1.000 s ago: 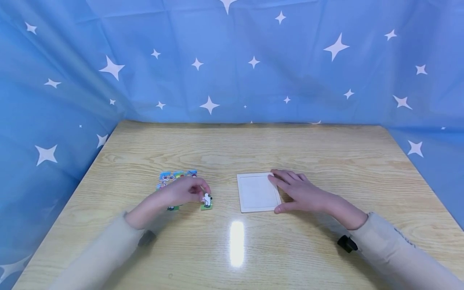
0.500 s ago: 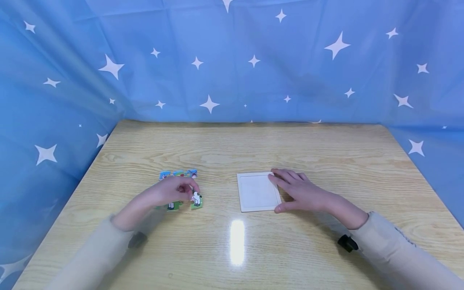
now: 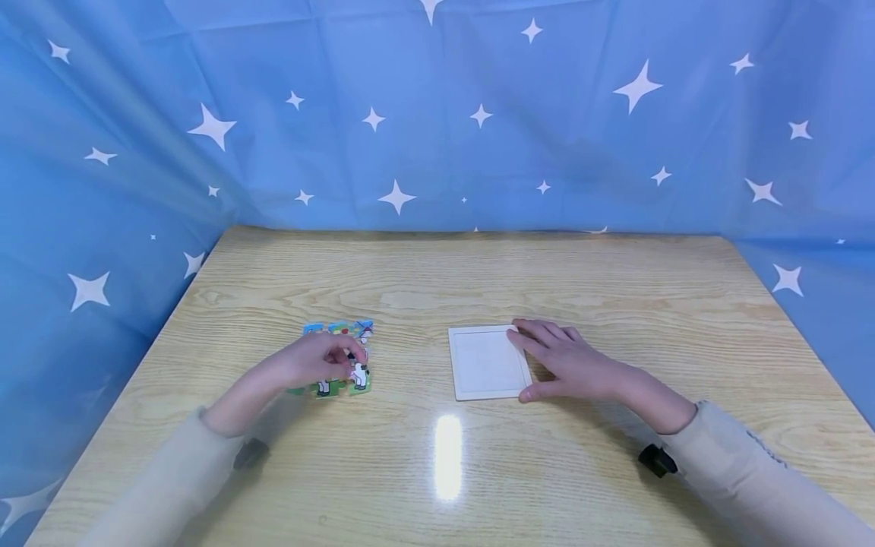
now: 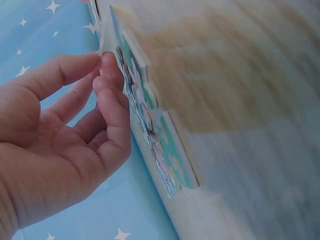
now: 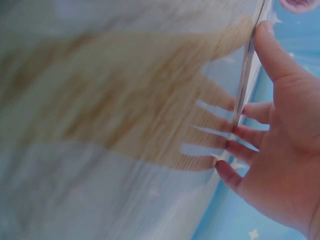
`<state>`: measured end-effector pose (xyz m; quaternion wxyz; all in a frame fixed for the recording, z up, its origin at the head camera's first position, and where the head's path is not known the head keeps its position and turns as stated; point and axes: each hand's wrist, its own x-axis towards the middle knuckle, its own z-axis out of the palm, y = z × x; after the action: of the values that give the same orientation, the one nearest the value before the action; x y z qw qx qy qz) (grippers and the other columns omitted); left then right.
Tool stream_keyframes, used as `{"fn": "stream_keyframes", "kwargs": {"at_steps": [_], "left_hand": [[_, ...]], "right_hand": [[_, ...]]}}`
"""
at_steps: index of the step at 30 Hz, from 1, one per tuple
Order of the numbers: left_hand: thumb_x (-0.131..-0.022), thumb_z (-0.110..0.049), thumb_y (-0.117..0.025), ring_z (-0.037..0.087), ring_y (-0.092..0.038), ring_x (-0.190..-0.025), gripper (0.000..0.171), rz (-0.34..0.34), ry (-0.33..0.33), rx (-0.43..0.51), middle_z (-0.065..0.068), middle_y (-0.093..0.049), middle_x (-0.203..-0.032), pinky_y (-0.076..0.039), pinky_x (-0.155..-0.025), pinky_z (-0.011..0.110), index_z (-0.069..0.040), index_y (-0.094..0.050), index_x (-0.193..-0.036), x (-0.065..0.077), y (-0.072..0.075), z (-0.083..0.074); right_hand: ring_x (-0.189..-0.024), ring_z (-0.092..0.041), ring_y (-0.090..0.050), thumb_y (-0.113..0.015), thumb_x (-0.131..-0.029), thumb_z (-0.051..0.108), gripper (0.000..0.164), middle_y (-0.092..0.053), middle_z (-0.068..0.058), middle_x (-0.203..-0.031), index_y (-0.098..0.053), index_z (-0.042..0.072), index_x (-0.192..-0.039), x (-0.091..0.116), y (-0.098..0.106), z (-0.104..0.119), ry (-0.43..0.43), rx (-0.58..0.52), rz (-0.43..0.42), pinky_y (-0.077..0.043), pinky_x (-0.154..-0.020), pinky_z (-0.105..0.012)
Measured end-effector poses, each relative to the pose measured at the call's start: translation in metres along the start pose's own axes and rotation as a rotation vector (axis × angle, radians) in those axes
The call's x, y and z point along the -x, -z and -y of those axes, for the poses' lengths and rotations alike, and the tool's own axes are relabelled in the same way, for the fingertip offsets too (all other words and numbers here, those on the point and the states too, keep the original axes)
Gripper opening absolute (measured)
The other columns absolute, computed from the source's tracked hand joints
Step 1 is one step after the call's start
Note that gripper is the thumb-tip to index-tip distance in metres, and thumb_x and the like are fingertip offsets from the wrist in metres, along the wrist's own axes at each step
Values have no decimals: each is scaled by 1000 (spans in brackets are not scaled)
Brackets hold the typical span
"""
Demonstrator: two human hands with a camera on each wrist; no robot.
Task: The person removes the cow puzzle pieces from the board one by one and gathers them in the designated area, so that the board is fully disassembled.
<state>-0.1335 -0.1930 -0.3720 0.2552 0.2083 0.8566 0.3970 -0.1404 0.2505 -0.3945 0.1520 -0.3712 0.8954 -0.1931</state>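
My left hand (image 3: pixel 307 360) pinches a small jigsaw piece (image 3: pixel 359 377) with a white figure and a green edge. In the left wrist view the held piece (image 4: pixel 102 40) shows edge-on between thumb and fingertip. Other jigsaw pieces (image 3: pixel 326 389) lie together on the table under and around this hand, which covers several of them; the held one is at their right side. To the right, a square white puzzle tray (image 3: pixel 487 363) lies flat. Along its right side rests my right hand (image 3: pixel 570 366), fingers spread, thumb at the near corner and fingertips on the edge.
The wooden table (image 3: pixel 581 281) reaches back to a blue curtain (image 3: pixel 437 152) with white stars, which also hangs at the sides. A bright light reflection lies on the wood in front of the tray. Dark devices are at both sleeve cuffs.
My left hand has moved left with the pinched jigsaw piece, bringing it up to the right side of the other pieces. The right hand and the tray have stayed in place.
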Motion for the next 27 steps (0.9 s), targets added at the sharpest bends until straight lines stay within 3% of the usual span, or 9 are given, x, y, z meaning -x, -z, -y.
{"fn": "stream_keyframes", "kwargs": {"at_steps": [4,14,22,27], "left_hand": [[-99,6,-65,13,-43,-69,19,-10,16,-6,-5,-53,-75,-35,-64,24,1,-75,-115,0,-1,2],[-98,5,-71,15,-54,-76,16,-34,48,-35,0,-65,-84,-44,-69,27,1,-74,-114,1,-1,2],[-95,3,-77,13,-57,-74,17,-86,82,-153,-1,-68,-81,-47,-70,29,0,-75,-112,2,-3,-1],[-94,3,-80,12,-61,-76,17,-104,70,-184,-1,-72,-84,-51,-73,30,-1,-75,-110,1,-5,-3]], "right_hand": [[-158,-55,-26,-81,-101,47,98,-28,-30,-175,-33,-4,-170,0,-1,-1,-3,1,-1,-24,-116,-83],[-158,-55,-26,-81,-100,47,98,-27,-30,-175,-33,-4,-169,1,0,0,4,-1,-4,-25,-116,-83],[-158,-55,-26,-81,-100,45,98,-27,-30,-175,-33,-4,-169,1,0,-1,4,9,-4,-26,-116,-81],[-158,-55,-26,-82,-100,46,98,-27,-30,-175,-33,-4,-169,0,0,-1,8,11,-4,-26,-116,-81]]}}
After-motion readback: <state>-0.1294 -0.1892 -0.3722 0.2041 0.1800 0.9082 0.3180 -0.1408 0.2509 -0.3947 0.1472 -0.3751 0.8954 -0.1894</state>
